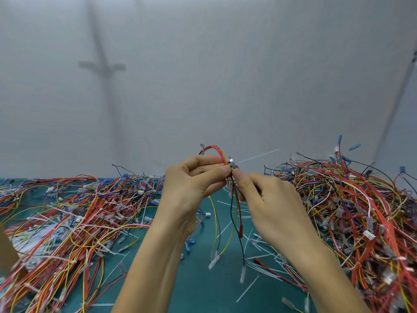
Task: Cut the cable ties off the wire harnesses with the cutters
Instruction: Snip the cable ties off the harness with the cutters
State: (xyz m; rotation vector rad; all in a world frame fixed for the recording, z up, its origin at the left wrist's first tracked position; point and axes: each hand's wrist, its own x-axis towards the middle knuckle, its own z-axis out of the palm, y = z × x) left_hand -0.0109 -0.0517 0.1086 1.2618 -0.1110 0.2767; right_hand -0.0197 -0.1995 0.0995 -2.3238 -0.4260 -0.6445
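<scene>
In the head view, a wire harness (pixel 234 199) is being pinched in the curled fingers of the left hand (pixel 191 177) above the green mat (pixel 203 290). The cutters (pixel 232 164) are being gripped by the right hand (pixel 266 195), tip touching the bundle where a cable tie (pixel 259 155) is sticking out. Snipped tie scraps (pixel 248 288) are lying below (some work seemingly done), and heaped harnesses (pixel 79 211) are probably waiting.
</scene>
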